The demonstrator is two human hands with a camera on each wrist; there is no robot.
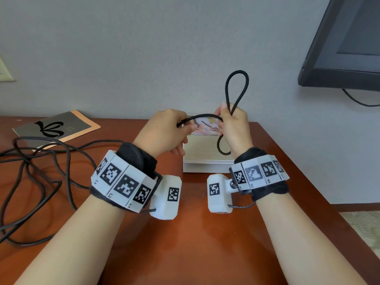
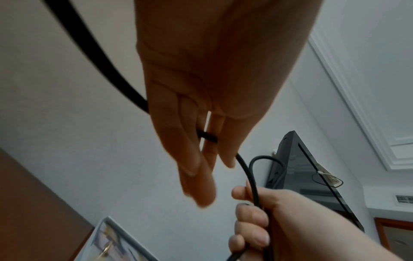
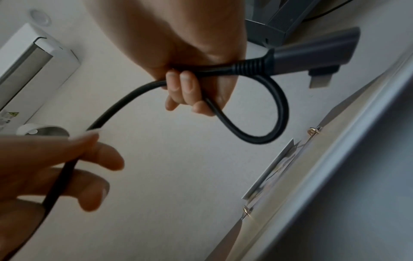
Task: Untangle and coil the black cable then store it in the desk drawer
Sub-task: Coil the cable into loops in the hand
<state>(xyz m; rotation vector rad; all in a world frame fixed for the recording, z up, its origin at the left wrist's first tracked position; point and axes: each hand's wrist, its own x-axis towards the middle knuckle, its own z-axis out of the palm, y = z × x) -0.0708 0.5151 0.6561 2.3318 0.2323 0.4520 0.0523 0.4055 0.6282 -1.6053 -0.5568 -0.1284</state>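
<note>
The right hand [image 1: 234, 125] is clenching the black cable [image 1: 236, 87] in a closed fist, gathering two round loops: one is standing above the fist, the other is hanging below it. In the right wrist view the fist [image 3: 178, 58] is also trapping the ribbed collar of a grey plug [image 3: 312, 53], whose tip is blurred. The left hand [image 1: 164, 130] is pinching the same cable between thumb and fingers just beside the right hand; a short arc is bridging the two. The left wrist view shows the cable [image 2: 208, 136] passing between the fingers [image 2: 190, 159], but the palm is hiding most of that contact. Left of the left hand, the smooth, thin remainder is lying in loose tangled loops [image 1: 41, 171] on the glossy brown desk [image 1: 195, 233], running off the frame edge. A flat booklet [image 1: 57, 126] is lying beyond the tangle. Behind both hands, a framed picture [image 1: 205, 157] is partly hidden. The drawer is out of sight.
</note>
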